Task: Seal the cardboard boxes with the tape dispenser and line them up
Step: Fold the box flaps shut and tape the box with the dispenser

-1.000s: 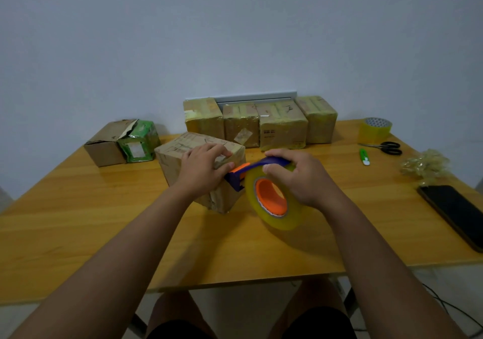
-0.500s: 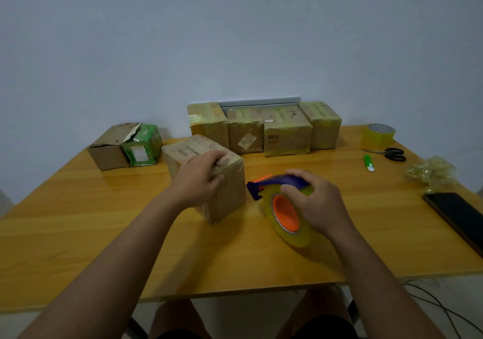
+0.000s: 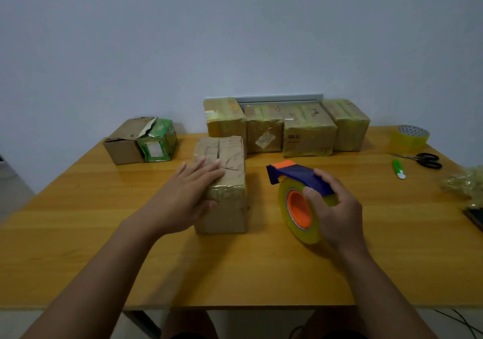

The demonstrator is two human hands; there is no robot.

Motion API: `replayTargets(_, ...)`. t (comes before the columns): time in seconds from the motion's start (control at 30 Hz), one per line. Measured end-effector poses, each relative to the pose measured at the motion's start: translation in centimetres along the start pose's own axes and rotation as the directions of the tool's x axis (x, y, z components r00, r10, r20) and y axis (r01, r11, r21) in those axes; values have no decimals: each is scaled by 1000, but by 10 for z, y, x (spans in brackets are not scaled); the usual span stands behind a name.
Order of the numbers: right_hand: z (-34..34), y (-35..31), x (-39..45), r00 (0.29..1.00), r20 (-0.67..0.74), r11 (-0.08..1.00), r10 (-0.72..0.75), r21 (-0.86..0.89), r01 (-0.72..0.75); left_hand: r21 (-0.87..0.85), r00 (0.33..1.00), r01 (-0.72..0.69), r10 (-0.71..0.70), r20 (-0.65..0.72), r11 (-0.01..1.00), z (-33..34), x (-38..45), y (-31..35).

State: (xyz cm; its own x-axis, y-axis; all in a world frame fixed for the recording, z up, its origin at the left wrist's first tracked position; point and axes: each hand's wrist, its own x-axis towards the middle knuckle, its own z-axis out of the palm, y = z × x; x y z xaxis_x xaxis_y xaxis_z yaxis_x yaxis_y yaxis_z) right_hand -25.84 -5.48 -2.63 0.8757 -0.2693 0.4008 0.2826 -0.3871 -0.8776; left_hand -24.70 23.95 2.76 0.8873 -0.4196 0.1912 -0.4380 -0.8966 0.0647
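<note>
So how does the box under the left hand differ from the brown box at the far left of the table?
The box under the left hand has its top flaps shut, with glossy tape at its near end; the far-left brown box has a torn flap standing open. The left hand lies flat on the first; nothing touches the second, which sits beside a green box. Both are plain brown cardboard on the table.

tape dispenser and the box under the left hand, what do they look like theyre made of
Tape dispenser: looks like hard, smooth plastic, a blue body with orange core and tip, carrying a glossy yellowish clear tape roll. Box: matte brown cardboard, creased, with a shiny film of tape over its near end.
</note>
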Motion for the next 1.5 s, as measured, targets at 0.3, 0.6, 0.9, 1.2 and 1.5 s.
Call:
replayTargets(0.3,6,7,-3,997,48,997,-59,-49,62,-157,993,16,-34,-113,988,5,1,5)
replayTargets(0.6,2,9,-8,996,67,997,-58,-42,61,23,990,-2,5,-139,1000,11,0,0)
replayTargets(0.9,5,10,-11,997,51,990,-58,-127,64,17,985,-9,12,-173,1000,10,1,6)
replayTargets(1.2,7,0,-4,997,-58,998,-56,-12,56,65,995,-1,8,-102,998,4,1,14)
replayTargets(1.5,-29,-47,35,992,16,811,-126,577,93,62,988,-44,52,-144,997,6,6,23)
